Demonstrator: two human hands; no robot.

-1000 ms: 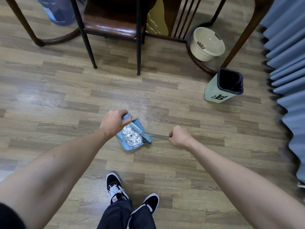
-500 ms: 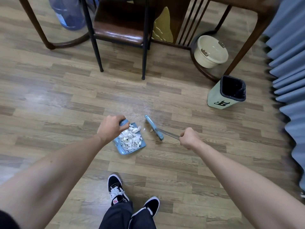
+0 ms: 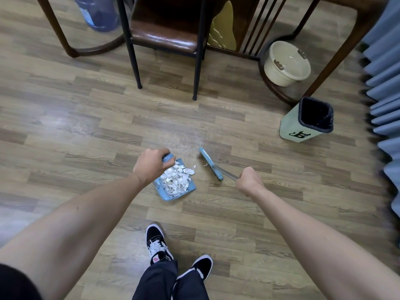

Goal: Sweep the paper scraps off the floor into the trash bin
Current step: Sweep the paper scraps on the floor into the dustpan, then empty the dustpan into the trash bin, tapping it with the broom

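Note:
A blue dustpan (image 3: 190, 188) rests on the wood floor, heaped with white paper scraps (image 3: 176, 179). My left hand (image 3: 151, 164) grips its blue handle from above. My right hand (image 3: 249, 180) holds the metal shaft of a small blue broom (image 3: 211, 163), whose head sits on the floor just right of the pan's mouth. A couple of tiny scraps (image 3: 205, 165) lie between the pan and the broom head. The pale green trash bin (image 3: 303, 126), lined with a black bag, stands far right.
A chair with black legs (image 3: 135, 61) and a brown seat stands ahead. A cream basin (image 3: 285, 63) sits on a curved wooden table base. A water jug (image 3: 97, 14) is at top left, a blue curtain (image 3: 385, 105) along the right. My feet (image 3: 159, 245) are below.
The broom head pulled away from the dustpan to the right. A few scraps now lie at the pan's mouth. My left hand kept hold of the dustpan handle.

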